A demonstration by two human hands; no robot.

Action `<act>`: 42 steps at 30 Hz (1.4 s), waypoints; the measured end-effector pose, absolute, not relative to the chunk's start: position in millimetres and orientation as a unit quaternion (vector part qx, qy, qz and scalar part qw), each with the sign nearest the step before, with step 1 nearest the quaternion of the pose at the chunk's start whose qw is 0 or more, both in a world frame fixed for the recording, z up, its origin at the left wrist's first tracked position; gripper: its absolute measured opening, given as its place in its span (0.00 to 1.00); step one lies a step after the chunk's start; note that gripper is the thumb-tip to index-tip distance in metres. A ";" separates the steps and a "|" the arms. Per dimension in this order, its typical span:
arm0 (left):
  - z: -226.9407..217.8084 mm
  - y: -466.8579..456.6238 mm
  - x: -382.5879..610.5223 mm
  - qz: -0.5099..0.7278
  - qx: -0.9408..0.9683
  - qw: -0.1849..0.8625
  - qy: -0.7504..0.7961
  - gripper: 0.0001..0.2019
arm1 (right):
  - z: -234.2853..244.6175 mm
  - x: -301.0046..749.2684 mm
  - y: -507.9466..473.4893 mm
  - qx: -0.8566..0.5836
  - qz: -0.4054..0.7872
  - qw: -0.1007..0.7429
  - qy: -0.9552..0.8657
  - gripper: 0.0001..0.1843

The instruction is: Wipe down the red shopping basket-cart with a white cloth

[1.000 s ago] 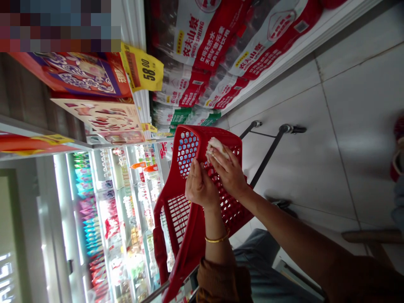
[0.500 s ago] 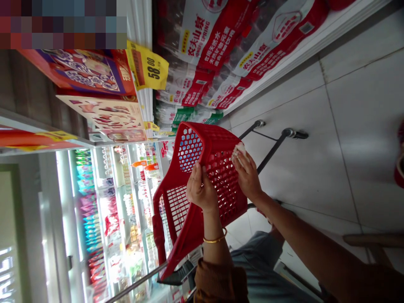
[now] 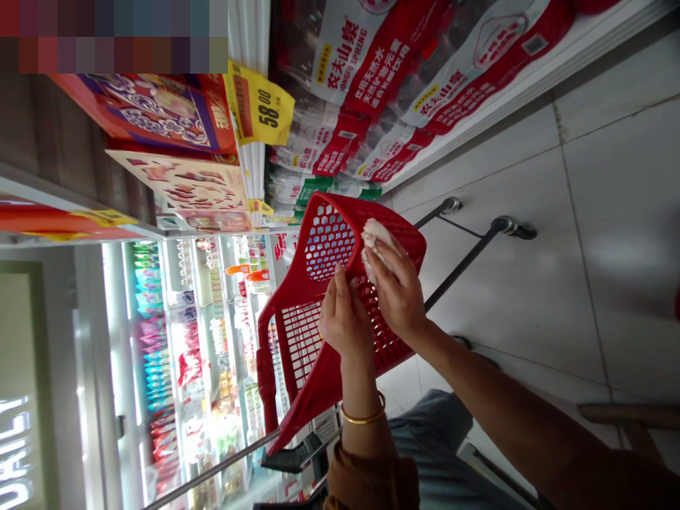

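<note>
The view is turned on its side. A red plastic shopping basket (image 3: 324, 248) with a meshed wall is tipped up in front of me. My left hand (image 3: 345, 319), with a gold bangle on its wrist, grips the basket's wall, fingers pressed on the mesh. My right hand (image 3: 398, 290) is closed on a crumpled white cloth (image 3: 373, 232) and presses it against the basket's wall near the rim. The two hands almost touch.
The basket's black pull handle (image 3: 467, 255) sticks out over the pale tiled floor (image 3: 584, 248). Packs of bottled water (image 3: 372, 64) fill a low shelf. A yellow price tag (image 3: 263, 110), red gift boxes (image 3: 154, 113) and a lit cooler (image 3: 202, 354) lie alongside.
My right hand slid the cloth out to the basket's far edge, then back across the wall toward my left hand. My left hand kept its grip on the basket.
</note>
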State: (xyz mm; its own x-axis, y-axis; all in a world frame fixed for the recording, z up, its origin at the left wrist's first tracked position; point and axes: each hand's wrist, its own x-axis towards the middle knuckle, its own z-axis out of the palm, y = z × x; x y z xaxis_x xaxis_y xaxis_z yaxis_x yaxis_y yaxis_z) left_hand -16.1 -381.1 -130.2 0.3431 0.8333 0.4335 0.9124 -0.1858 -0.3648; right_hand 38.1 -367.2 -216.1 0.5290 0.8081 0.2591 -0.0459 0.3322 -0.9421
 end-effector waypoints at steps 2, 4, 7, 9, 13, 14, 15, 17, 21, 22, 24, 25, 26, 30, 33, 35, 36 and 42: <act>-126.4 -378.0 -8.2 -0.040 -0.760 0.290 -0.580 0.18 | -210.3 43.7 -361.1 -0.489 0.296 0.719 -0.395 0.26; -122.9 -372.7 -1.2 -0.015 -0.754 0.285 -0.592 0.20 | -208.0 47.6 -356.1 -0.474 0.294 0.724 -0.405 0.26; -120.1 -360.6 6.4 0.005 -0.766 0.253 -0.591 0.20 | -208.0 50.7 -351.4 -0.461 0.300 0.725 -0.415 0.27; -120.8 -351.6 9.3 -0.002 -0.779 0.219 -0.588 0.20 | -208.5 51.9 -349.0 -0.455 0.310 0.721 -0.421 0.27; -127.1 -340.0 10.3 -0.034 -0.775 0.173 -0.607 0.19 | -208.6 54.9 -341.9 -0.443 0.309 0.725 -0.427 0.26; -129.0 -338.9 9.8 -0.040 -0.773 0.168 -0.610 0.19 | -208.8 55.9 -339.4 -0.442 0.303 0.726 -0.431 0.26; -131.0 -338.3 9.1 -0.046 -0.771 0.166 -0.613 0.19 | -209.2 56.8 -336.7 -0.441 0.297 0.725 -0.437 0.25; -134.8 -338.3 7.4 -0.059 -0.767 0.171 -0.616 0.19 | -211.4 58.1 -331.3 -0.437 0.285 0.721 -0.456 0.25; -141.1 -338.7 4.0 -0.108 -0.763 0.201 -0.605 0.16 | -219.1 56.3 -325.2 -0.428 0.287 0.707 -0.484 0.24; -142.1 -338.6 3.2 -0.118 -0.765 0.203 -0.600 0.16 | -220.9 55.0 -325.3 -0.432 0.292 0.703 -0.484 0.24; -143.7 -338.4 1.6 -0.130 -0.768 0.202 -0.594 0.15 | -223.5 51.9 -327.0 -0.443 0.299 0.696 -0.480 0.24; -144.2 -338.4 0.8 -0.133 -0.768 0.202 -0.593 0.15 | -224.3 50.3 -328.4 -0.447 0.300 0.694 -0.478 0.24; -144.7 -338.4 -0.1 -0.135 -0.768 0.204 -0.592 0.15 | -225.0 48.7 -330.1 -0.451 0.299 0.695 -0.475 0.25; -146.8 -338.6 -3.7 -0.143 -0.762 0.220 -0.592 0.14 | -229.4 43.2 -337.3 -0.463 0.292 0.694 -0.468 0.25; -148.8 -338.1 -5.7 -0.166 -0.759 0.222 -0.589 0.14 | -237.9 39.7 -342.0 -0.477 0.291 0.693 -0.456 0.26; -150.0 -337.4 -6.7 -0.182 -0.760 0.223 -0.583 0.13 | -246.1 37.5 -344.3 -0.486 0.292 0.693 -0.446 0.27; -150.4 -337.1 -7.2 -0.187 -0.760 0.225 -0.580 0.13 | -250.5 36.4 -345.2 -0.489 0.291 0.693 -0.442 0.28; -150.7 -338.0 -8.3 -0.198 -0.765 0.239 -0.565 0.12 | -270.7 31.7 -350.8 -0.501 0.273 0.699 -0.431 0.29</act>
State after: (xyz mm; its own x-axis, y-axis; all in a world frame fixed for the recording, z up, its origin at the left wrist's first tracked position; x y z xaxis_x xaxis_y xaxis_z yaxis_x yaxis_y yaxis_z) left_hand -8.3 -338.0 -150.7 0.2838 0.7697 0.5719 0.9583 -0.2479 -0.1420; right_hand 31.7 -350.8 -270.7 0.4794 0.8134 0.3296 0.0517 0.3487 -0.9358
